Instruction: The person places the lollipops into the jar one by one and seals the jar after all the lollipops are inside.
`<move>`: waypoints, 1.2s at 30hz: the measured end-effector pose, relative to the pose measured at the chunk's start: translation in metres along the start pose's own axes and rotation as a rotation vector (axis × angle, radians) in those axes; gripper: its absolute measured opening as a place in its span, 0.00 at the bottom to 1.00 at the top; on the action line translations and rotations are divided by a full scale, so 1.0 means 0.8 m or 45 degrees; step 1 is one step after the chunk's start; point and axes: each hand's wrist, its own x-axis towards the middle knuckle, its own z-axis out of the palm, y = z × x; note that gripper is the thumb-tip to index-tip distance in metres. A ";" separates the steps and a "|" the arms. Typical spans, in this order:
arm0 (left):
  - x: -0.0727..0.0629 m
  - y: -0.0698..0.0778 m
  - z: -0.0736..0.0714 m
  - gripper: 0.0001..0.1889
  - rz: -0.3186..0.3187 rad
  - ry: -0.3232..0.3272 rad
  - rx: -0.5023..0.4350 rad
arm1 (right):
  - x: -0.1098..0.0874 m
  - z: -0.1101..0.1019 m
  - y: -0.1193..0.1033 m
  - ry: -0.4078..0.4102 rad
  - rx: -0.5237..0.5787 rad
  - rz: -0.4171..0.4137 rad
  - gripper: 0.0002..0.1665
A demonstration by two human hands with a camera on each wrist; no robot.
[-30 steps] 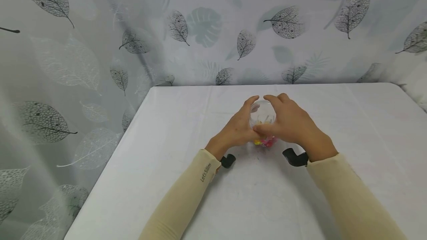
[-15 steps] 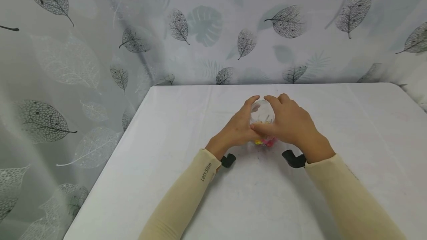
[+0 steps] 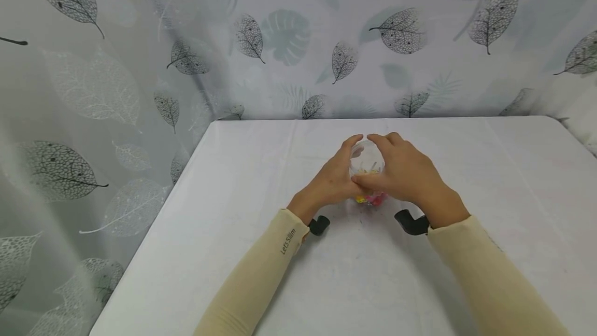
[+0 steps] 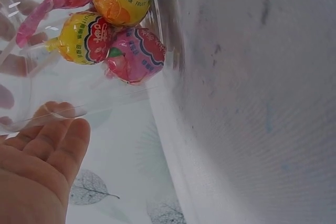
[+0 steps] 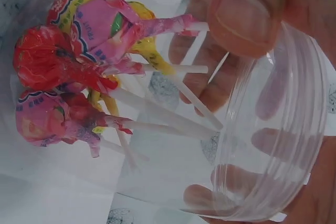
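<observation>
A clear plastic jar (image 3: 367, 155) stands on the white table, with pink, red and yellow wrapped lollipops (image 5: 102, 32) inside. The lollipop heads (image 4: 123, 1) lie at the bottom and their white sticks point up towards the jar's ridged clear top (image 5: 278, 129). My left hand (image 3: 332, 178) holds the jar from the left side. From the right, my right hand (image 3: 407, 168) grips the ridged top, its thumb reaching across the front near the left hand. In the right wrist view several fingers show through the clear wall. Part of the jar's lower front is hidden behind both hands.
The white cloth-covered table (image 3: 224, 253) spreads around the jar, with faint marks on it. A leaf-printed curtain (image 3: 289, 77) hangs along its back and left edges. Dark curved wrist mounts (image 3: 412, 222) stick out from under both beige sleeves (image 3: 489, 274).
My right hand has shifted very slightly left around the jar's top, its wrist following. My left hand and the jar have stayed in place.
</observation>
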 end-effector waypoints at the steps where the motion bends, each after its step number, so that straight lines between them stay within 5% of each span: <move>1: 0.000 0.000 0.000 0.61 -0.001 -0.001 0.001 | 0.000 0.000 -0.001 0.005 -0.010 0.006 0.57; 9: 0.000 -0.001 0.000 0.60 0.009 -0.011 -0.019 | -0.005 -0.010 0.007 -0.051 0.139 -0.039 0.56; 17: 0.001 0.000 0.001 0.61 0.006 -0.006 0.007 | -0.006 -0.007 0.002 -0.014 0.011 0.013 0.57; 24: 0.001 0.000 0.002 0.61 0.016 0.006 0.011 | -0.008 -0.006 0.005 -0.059 0.107 -0.031 0.58; 36: 0.000 -0.002 0.002 0.60 0.017 0.008 0.015 | -0.012 0.004 0.002 0.039 0.018 -0.009 0.59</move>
